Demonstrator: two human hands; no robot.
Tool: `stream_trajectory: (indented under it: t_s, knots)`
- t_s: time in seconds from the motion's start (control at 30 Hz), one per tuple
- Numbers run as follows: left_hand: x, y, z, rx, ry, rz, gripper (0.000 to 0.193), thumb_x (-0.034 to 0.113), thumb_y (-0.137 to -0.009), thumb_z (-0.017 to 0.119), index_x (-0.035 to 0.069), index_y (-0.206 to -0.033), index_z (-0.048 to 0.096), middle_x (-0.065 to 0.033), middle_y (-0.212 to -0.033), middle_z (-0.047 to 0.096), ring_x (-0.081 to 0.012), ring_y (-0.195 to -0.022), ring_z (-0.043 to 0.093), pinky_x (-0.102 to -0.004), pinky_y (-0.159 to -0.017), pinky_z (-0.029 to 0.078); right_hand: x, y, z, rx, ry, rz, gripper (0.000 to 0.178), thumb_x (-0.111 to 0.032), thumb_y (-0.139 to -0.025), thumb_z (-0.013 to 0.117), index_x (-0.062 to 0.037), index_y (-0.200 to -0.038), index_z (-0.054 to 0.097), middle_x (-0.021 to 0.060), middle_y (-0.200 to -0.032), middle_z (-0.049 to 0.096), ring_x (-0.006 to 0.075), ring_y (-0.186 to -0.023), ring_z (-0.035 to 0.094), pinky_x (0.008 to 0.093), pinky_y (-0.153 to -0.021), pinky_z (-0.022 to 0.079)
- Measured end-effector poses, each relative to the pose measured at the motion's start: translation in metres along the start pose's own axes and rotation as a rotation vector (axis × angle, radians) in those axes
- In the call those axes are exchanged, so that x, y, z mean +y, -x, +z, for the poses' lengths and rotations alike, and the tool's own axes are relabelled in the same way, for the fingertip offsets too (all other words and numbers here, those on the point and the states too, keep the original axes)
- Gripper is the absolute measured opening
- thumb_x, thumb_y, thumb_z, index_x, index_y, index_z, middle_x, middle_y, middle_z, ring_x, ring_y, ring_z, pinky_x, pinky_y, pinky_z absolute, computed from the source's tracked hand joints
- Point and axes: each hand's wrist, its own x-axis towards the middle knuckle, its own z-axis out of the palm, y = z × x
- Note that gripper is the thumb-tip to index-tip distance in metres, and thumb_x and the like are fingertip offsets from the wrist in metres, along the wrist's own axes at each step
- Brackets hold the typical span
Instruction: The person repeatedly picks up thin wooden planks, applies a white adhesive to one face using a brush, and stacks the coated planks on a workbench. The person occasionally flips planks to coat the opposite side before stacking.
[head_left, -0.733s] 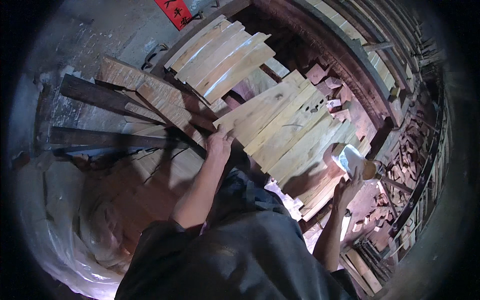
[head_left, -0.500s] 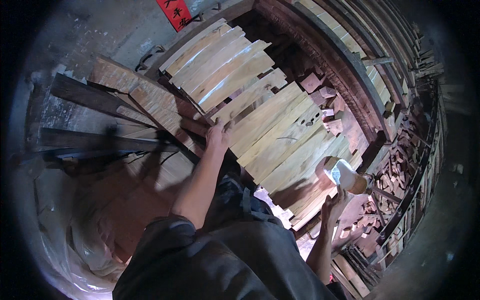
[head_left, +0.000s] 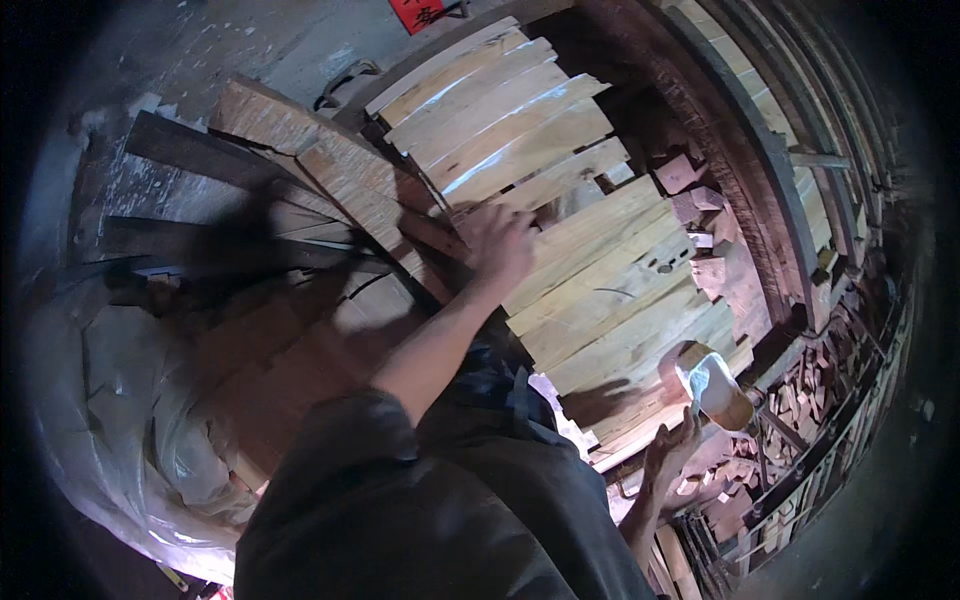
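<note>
While gripping a tilted white-and-amber container [head_left: 725,395] in the right hand [head_left: 672,446], at the near right corner of pale wooden planks [head_left: 600,290] laid side by side, uneven-ended, dark-holed, holding the blurred left hand [head_left: 503,243], loosely spread, at their left ends, with blocky offcuts [head_left: 680,174] beyond.

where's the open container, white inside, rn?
Open container: head view, right of centre, at the right hand, near the lower right end of the pale boards.
</note>
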Motion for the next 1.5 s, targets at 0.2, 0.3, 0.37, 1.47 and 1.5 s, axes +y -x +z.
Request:
stream_trajectory:
  t_s: [0.2,0.3,0.37,1.47,1.5]
  knots:
    - [0.004,-0.072,0.061,-0.061,-0.048,0.291,0.047,0.012,-0.083,0.066,0.016,-0.13,0.062,-0.0168,-0.143,0.042,-0.0385,-0.137,0.03,-0.0554,-0.112,0.025,-0.004,-0.012,-0.014,-0.045,-0.043,0.073,0.058,0.003,-0.077,0.066,-0.0009,-0.133,0.055,0.0247,-0.134,0.054,0.0416,-0.127,0.048,0.0513,-0.109,0.038]
    - [0.0,-0.087,0.037,-0.05,-0.02,0.198,0.058,0.012,-0.082,0.066,0.034,-0.136,0.059,-0.0138,-0.149,0.038,-0.0368,-0.144,0.023,-0.0557,-0.116,0.02,0.013,-0.009,-0.02,-0.084,0.082,0.072,0.055,0.002,-0.077,0.066,-0.0003,-0.131,0.056,0.0248,-0.132,0.055,0.0413,-0.126,0.05,0.0505,-0.11,0.039]
    - [-0.024,-0.088,0.065,-0.104,-0.036,0.23,0.06,0.016,-0.081,0.068,0.038,-0.137,0.058,-0.0131,-0.151,0.037,-0.0355,-0.144,0.023,-0.0549,-0.117,0.018,0.016,-0.008,-0.021,-0.089,0.048,0.103,0.054,0.001,-0.077,0.066,-0.0005,-0.13,0.057,0.0247,-0.132,0.055,0.0412,-0.126,0.05,0.0509,-0.109,0.039]
    - [-0.052,-0.019,0.09,-0.4,0.548,-0.313,0.046,0.004,-0.083,0.072,-0.003,-0.128,0.063,-0.0146,-0.121,0.069,-0.0204,-0.108,0.065,-0.0303,-0.096,0.048,0.048,-0.022,0.003,-0.162,-0.568,0.403,0.054,0.005,-0.088,0.055,-0.0041,-0.141,0.048,0.009,-0.122,0.06,0.0128,-0.092,0.058,0.0223,-0.073,0.048]
    - [-0.047,-0.022,0.083,-0.395,0.534,-0.34,0.041,0.002,-0.085,0.07,0.0,-0.125,0.066,-0.011,-0.115,0.072,-0.0162,-0.104,0.066,-0.0281,-0.093,0.049,0.039,-0.025,-0.005,-0.19,-0.469,0.389,0.056,0.006,-0.088,0.053,-0.004,-0.142,0.047,0.0111,-0.132,0.06,0.0132,-0.095,0.059,0.0217,-0.075,0.049]
